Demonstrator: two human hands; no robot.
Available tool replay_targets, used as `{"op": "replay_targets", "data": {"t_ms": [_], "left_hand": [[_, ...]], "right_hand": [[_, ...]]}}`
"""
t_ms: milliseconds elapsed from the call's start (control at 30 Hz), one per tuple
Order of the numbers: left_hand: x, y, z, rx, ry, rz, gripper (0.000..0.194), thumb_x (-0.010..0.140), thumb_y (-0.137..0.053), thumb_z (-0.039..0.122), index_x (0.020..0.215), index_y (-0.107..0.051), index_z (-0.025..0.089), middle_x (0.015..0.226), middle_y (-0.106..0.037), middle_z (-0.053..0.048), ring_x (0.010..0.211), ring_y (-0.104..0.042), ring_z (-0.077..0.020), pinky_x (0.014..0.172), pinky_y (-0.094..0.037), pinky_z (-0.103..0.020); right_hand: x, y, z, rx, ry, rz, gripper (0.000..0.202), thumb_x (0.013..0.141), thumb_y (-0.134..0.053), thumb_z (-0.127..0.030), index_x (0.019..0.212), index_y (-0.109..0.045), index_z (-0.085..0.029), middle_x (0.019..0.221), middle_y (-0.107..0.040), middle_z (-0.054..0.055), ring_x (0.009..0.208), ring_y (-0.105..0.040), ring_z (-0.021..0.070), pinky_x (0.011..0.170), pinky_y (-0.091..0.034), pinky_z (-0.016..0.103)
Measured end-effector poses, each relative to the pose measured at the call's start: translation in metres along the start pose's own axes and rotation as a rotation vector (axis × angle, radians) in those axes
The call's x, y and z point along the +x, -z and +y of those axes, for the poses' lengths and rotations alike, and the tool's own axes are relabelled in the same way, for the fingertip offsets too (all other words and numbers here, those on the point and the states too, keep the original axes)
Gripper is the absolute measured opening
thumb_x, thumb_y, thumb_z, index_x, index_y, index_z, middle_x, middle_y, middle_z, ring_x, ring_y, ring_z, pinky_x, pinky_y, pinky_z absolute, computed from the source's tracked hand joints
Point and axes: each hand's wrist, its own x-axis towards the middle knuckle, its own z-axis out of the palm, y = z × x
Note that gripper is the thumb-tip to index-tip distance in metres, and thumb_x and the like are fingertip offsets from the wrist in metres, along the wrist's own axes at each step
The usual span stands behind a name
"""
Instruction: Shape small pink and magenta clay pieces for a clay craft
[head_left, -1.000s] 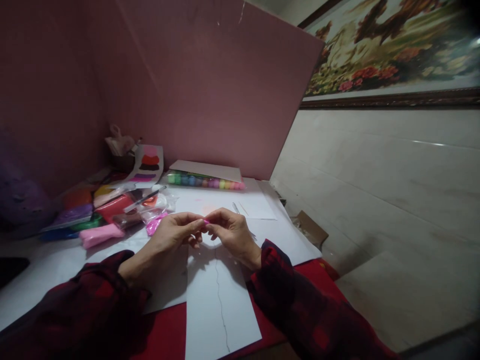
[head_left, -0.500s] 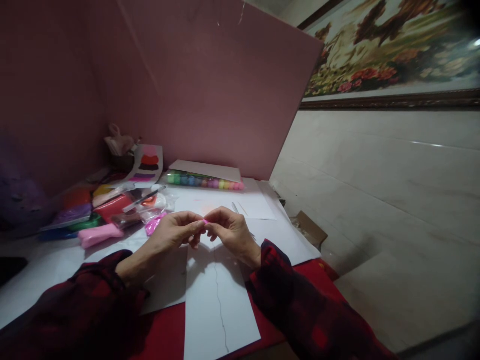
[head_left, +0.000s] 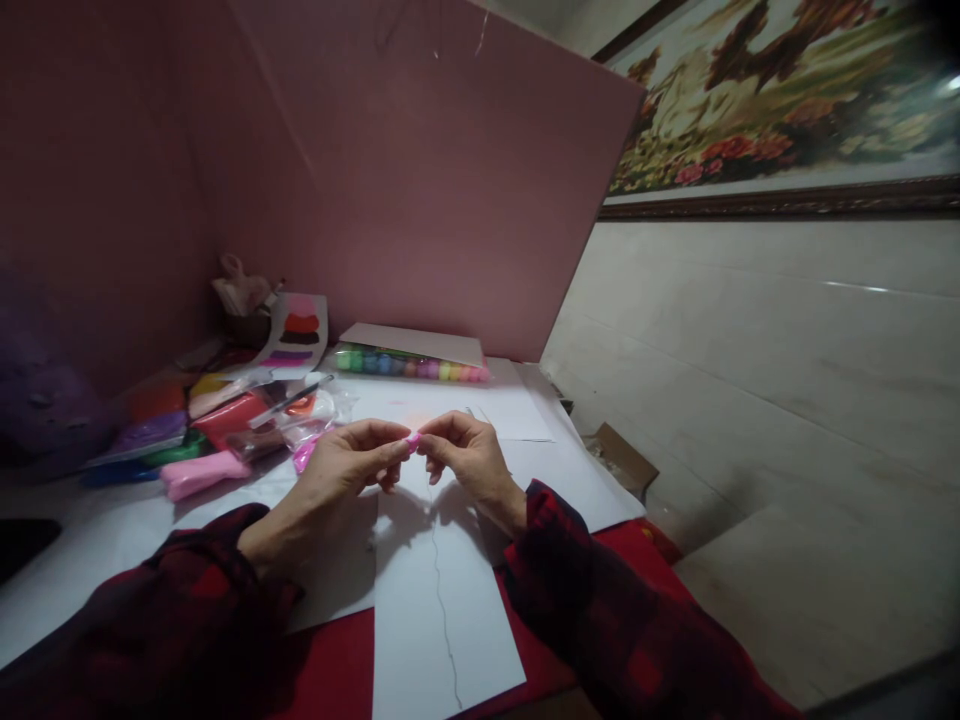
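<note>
Between my fingertips is a small piece of bright pink modelling clay (head_left: pixel 413 441). My left hand (head_left: pixel 352 460) pinches it from the left with thumb and forefinger. From the other side my right hand (head_left: pixel 465 455) also grips it between thumb and forefinger. Both hands hover above a white sheet of paper (head_left: pixel 420 640) with a wavy dark line (head_left: pixel 444 610) drawn down it. Partly behind my left hand lies a bag of magenta clay (head_left: pixel 304 456).
To the left lie several bags of coloured clay (head_left: pixel 225 418), with a pink one (head_left: pixel 202 474) nearest. Markers in a clear pack (head_left: pixel 412 364) lie at the back by a sheet with colour swatches (head_left: pixel 315 350). An open cardboard box (head_left: pixel 626 460) stands beyond the right edge.
My fingertips have drawn slightly apart, so more of the pink clay shows between them. Both hands still hold it, and the camera view has shifted a little.
</note>
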Motion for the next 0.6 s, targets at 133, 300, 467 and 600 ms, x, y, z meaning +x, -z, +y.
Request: {"op": "replay_targets", "data": {"t_ms": [133,300,467,600], "left_hand": [[0.0020,0.0017,-0.0034,0.097,0.001,-0.038,0.027,0.065,-0.080,0.036,0.080,-0.072,0.014,0.055,-0.061,0.001,0.044,-0.046,-0.0068,0.042,-0.032,-0.019],[0.0034,0.0024,-0.0047,0.139,0.001,-0.054,0.027,0.066,-0.079,0.038,0.071,-0.070,0.013,0.052,-0.061,0.000,0.041,-0.044,-0.0061,0.040,-0.032,-0.018],[-0.0003,-0.0027,-0.0023,0.040,0.023,-0.057,0.032,0.067,-0.077,0.042,0.064,-0.064,0.014,0.050,-0.057,0.003,0.041,-0.047,-0.0073,0.040,-0.038,-0.019],[-0.0007,-0.0028,-0.0010,0.064,0.031,-0.065,0.029,0.069,-0.076,0.039,0.064,-0.063,0.014,0.046,-0.057,0.003,0.037,-0.044,-0.0059,0.038,-0.033,-0.017]], "right_hand": [[-0.0026,-0.0026,-0.0021,-0.005,0.029,-0.100,0.024,0.073,-0.072,-0.037,0.080,-0.066,-0.015,0.060,-0.059,-0.002,0.049,-0.055,0.0092,0.046,-0.051,0.024],[-0.0066,-0.0030,0.0030,-0.068,0.077,-0.111,0.023,0.070,-0.076,-0.032,0.081,-0.065,-0.016,0.070,-0.061,-0.001,0.057,-0.057,0.0097,0.048,-0.049,0.022],[-0.0086,-0.0035,0.0050,-0.126,0.107,-0.101,0.019,0.075,-0.072,-0.031,0.082,-0.062,-0.016,0.070,-0.062,0.000,0.054,-0.056,0.0094,0.047,-0.048,0.023],[-0.0093,-0.0032,0.0035,-0.193,0.137,-0.110,0.021,0.076,-0.072,-0.030,0.085,-0.059,-0.017,0.069,-0.061,-0.001,0.055,-0.056,0.0097,0.048,-0.047,0.023]]}}
